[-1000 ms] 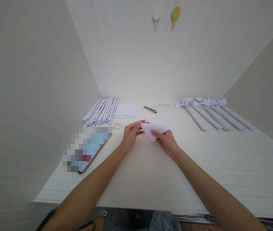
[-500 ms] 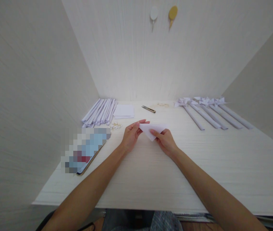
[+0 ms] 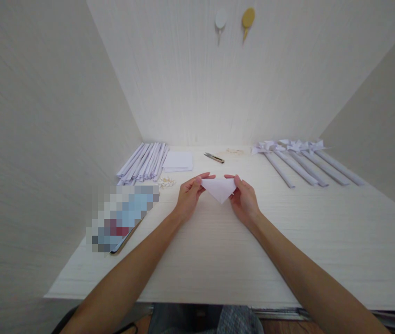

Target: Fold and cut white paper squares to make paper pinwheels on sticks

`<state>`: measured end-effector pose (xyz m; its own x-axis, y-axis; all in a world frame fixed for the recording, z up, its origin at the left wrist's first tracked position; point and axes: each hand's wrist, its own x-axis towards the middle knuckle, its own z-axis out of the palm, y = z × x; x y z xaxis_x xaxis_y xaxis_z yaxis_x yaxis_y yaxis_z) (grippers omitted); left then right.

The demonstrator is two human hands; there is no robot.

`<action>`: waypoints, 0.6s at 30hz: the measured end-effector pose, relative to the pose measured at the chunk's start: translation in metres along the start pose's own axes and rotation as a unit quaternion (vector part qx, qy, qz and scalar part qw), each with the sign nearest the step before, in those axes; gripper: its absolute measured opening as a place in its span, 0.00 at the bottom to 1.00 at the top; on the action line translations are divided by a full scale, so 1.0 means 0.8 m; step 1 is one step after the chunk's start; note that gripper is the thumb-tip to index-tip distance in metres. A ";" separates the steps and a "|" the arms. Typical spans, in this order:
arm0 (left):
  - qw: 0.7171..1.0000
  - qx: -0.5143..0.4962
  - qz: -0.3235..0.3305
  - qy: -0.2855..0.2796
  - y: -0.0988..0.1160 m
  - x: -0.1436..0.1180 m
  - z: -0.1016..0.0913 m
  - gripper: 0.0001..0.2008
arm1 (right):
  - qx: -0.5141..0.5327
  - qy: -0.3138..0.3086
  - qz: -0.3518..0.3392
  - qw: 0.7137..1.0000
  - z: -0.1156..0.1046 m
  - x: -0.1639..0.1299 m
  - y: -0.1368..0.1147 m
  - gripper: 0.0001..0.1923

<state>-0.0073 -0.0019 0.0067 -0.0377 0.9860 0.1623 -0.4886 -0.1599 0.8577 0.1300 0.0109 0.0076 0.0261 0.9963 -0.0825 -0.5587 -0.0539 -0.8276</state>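
Between the two sets of fingertips, a white paper triangle (image 3: 219,189) is held just over the pale wood-grain desk (image 3: 218,260), its point hanging down toward the person. Left hand (image 3: 189,195) pinches the triangle's left corner, thumb and forefinger closed narrow on the paper edge. Right hand (image 3: 244,198) grips the right corner the same way, fingers curled close, thumb hidden behind the sheet. Beyond the left fingers, a scatter of small pale bits (image 3: 165,182); farther past them a row of folded white paper strips (image 3: 144,162) and, just beside it, a flat stack of white sheets (image 3: 179,161). Straight out past the fingertips lie small thread snips (image 3: 214,157), blades shut. Well beyond the right fingers, a row of rolled paper sticks with white bows (image 3: 300,160) at their far ends. Outward from the left wrist, a tablet (image 3: 123,215), screen blurred.
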 end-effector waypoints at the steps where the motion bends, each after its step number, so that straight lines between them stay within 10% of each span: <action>1: 1.000 0.000 0.001 0.001 0.000 0.000 0.000 0.15 | -0.001 0.002 -0.005 1.000 -0.001 0.000 0.000 0.13; 18: 0.996 -0.021 -0.075 0.030 0.007 0.003 -0.001 0.12 | -0.009 -0.024 -0.030 0.999 -0.006 0.010 0.002 0.14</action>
<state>-0.0105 -0.0007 0.0112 -0.0129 0.9999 0.0027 -0.5279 -0.0091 0.8493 0.1333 0.0182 0.0028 0.0181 0.9998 -0.0063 -0.5417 0.0045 -0.8405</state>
